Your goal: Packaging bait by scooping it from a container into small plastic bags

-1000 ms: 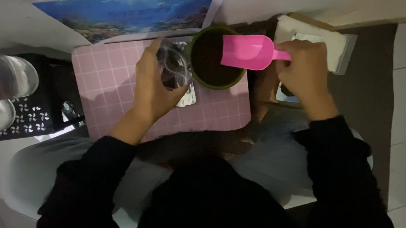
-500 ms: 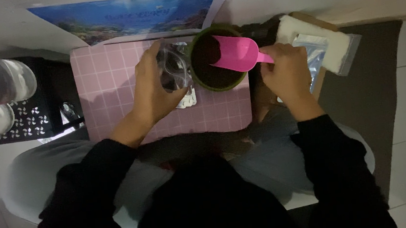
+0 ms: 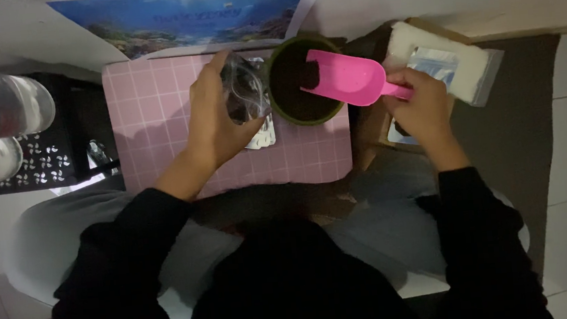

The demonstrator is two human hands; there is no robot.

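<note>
The scoop (image 3: 344, 75) sits tilted over the pot (image 3: 300, 79), its mouth low and a dark clump of soil showing at its lip. The likeliest slip is soil falling outside the rim: the scoop's wide mouth spans much of the pot's opening, so a quick tip or a wobble of the wrist could scatter grains onto the pink mat (image 3: 157, 122). The bag (image 3: 245, 91) is the second risk. It is thin, clear and crumpled, held just beside the pot's left rim, and a loose grip could let it sag or its mouth fold shut. The pot stands at the mat's far right corner, close to the edge, so a nudge from the scoop could shift it toward the box (image 3: 370, 131) beside it.

The right hand (image 3: 422, 103) reaches in from the right, fingers curled together and clamped on the scoop's handle, wrist bent inward toward the pot. The left hand (image 3: 215, 117) rests over the mat's middle, forearm angled up from the near edge, thumb and fingers spread and closed around the bag's left side. A stack of clear packets (image 3: 453, 69) lies beyond the right hand.
</note>
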